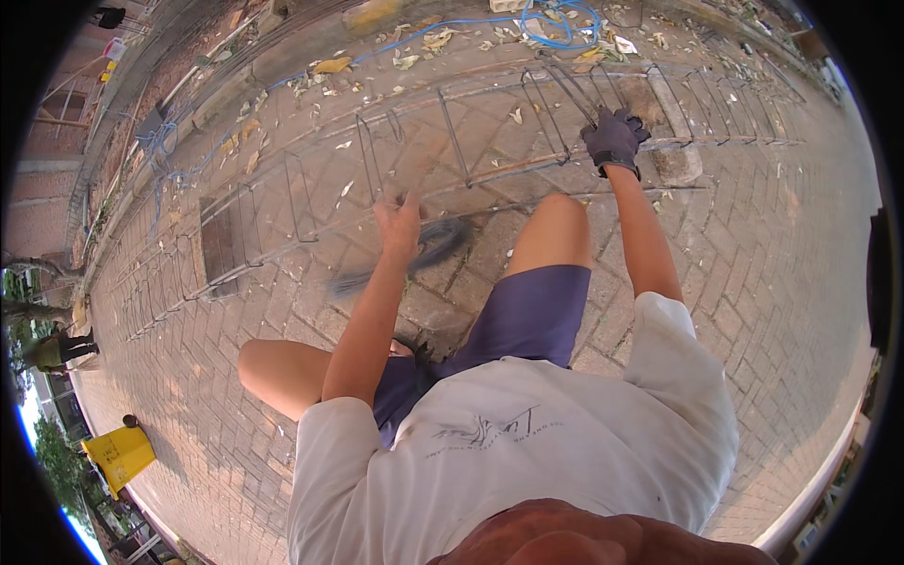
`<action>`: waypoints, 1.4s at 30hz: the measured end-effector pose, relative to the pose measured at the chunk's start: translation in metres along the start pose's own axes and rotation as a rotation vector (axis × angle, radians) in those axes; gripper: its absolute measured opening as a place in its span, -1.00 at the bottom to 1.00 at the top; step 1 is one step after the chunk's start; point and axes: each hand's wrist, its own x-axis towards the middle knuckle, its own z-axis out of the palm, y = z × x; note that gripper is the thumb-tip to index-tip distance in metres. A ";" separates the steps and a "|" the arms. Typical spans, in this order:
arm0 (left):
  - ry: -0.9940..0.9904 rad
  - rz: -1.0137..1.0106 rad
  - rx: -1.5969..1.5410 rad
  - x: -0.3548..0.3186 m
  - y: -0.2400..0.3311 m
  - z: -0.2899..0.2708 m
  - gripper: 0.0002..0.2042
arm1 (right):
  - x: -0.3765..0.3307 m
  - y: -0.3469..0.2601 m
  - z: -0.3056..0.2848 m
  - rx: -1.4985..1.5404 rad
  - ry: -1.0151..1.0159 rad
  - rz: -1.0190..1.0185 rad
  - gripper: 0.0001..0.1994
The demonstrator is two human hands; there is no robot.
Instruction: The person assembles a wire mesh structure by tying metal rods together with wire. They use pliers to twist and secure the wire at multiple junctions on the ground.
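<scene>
A long cage of thin steel reinforcing bars point(508, 172) with rectangular stirrups stretches across the ground in front of my knees. My right hand point(614, 141), in a dark glove, is closed on a slanting rebar stirrup point(570, 87) at the cage's near bar. Bare and a little blurred, my left hand point(397, 224) is at the near side of the cage, beside another stirrup point(369, 155). Its fingers are curled together; what they pinch is too small to make out. Just right of this hand, a bundle of dark thin wire point(414, 256) lies on the paving.
Blocks support the cage at the right point(670, 132) and left point(218, 245). Beyond it lie dry leaves point(438, 40) and a coiled blue hose point(565, 24) along a kerb. A yellow bin point(121, 457) and a standing person point(61, 350) are at the far left.
</scene>
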 end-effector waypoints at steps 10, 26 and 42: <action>-0.128 0.217 0.521 0.047 -0.021 0.077 -0.76 | 0.032 0.023 0.025 0.240 -0.003 -0.230 -0.69; -0.384 0.143 0.682 0.073 -0.022 0.070 -0.71 | -0.058 -0.117 -0.018 1.457 -1.017 0.186 -0.74; -0.510 0.155 0.532 0.088 -0.037 0.066 -0.72 | 0.047 -0.197 0.104 0.808 -0.805 -0.519 -0.78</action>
